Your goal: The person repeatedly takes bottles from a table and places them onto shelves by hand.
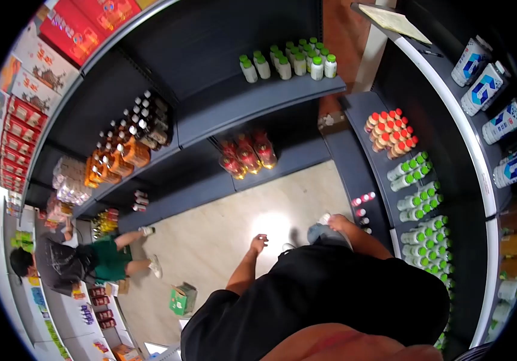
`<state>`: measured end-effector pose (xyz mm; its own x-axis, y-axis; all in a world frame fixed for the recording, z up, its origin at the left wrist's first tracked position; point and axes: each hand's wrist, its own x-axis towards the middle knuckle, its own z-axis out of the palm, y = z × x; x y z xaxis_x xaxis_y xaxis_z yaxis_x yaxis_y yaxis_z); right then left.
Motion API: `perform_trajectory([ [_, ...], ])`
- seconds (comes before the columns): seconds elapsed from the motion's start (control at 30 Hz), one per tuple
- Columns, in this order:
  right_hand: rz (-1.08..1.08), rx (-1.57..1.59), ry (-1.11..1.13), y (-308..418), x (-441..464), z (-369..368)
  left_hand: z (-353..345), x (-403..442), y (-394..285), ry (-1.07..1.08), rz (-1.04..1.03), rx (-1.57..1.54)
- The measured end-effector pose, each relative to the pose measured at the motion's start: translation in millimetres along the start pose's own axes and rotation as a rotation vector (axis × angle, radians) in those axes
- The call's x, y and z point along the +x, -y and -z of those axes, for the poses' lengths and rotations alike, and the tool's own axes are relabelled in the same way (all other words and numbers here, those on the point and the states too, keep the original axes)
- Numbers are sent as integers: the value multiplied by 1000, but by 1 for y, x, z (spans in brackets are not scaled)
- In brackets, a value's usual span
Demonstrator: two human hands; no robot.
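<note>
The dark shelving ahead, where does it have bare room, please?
The upper shelf is bare between the dark bottles and the green-capped bottles; the lower shelf, right of the red packs. Crowding is at the upper shelf's left end.

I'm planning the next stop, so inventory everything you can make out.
small bottles: several, pink and white, low right shelf
green-topped bottles: over a dozen, white, upper middle shelf
dark bottles: many, white-capped, same shelf, left part
orange bottles: many, orange, left of those
bagged packs: at least three, red and gold, lower middle shelf
red-capped bottles: many, tan, right shelf
white bottles: many, green-capped, right shelf
jugs: at least four, white-blue, upper right
paper: one, cream, top right
gift boxes: several, red, top left
box: one, green, on floor
person: one, grey top, green shorts, left
left hand: one, bare, over floor
right hand: one, bare, near small bottles
</note>
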<state>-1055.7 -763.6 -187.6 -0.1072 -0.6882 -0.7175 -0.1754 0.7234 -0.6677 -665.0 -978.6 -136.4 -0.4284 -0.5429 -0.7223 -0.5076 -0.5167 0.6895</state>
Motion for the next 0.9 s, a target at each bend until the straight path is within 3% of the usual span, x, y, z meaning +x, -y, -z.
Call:
perform_trajectory([
  [0.03,-87,5,-165,37,-35,12,-7,-3,-14,1,25,-40],
  [0.07,-102,-10,-179,37,-36,26,-14,-6,-25,2,71,-34],
  [0.17,-164,-49,-218,-17,-26,69,-23,21,-12,74,170,23],
  [0.23,-192,88,-295,-31,-24,92,-26,33,-17,150,-2,312],
  [0.3,-198,551,-329,-71,-8,114,-22,47,-34,376,-847,1098],
  [0.37,-174,871,-313,-108,7,130,-48,49,-69,92,-7,262],
  [0.4,-164,1032,-303,-133,16,134,-56,66,-90,128,85,349],
  [0.43,-87,876,-355,-181,46,125,-54,90,-102,256,-165,665],
  [0.47,-28,1172,-60,-210,52,131,-71,102,-127,100,55,247],
  [0.5,38,1452,250,-226,53,137,-84,108,-161,77,-90,282],
  [0.53,-84,1250,-208,-195,23,131,-91,145,-178,122,-149,205],
  [0.6,-161,955,-333,-159,-18,125,-121,184,-243,122,-328,278],
  [0.63,-203,805,-390,-155,-27,122,-136,200,-279,85,-545,435],
  [0.77,-319,735,-334,-202,-17,103,-223,215,-448,97,-915,225],
  [0.83,-321,559,-254,-217,-19,101,-250,219,-520,38,-1020,359],
  [0.87,-350,793,-291,-162,-48,113,-263,245,-544,27,-1089,315],
  [0.9,-379,870,-336,-153,-50,111,-272,254,-572,3,-1109,310],
])
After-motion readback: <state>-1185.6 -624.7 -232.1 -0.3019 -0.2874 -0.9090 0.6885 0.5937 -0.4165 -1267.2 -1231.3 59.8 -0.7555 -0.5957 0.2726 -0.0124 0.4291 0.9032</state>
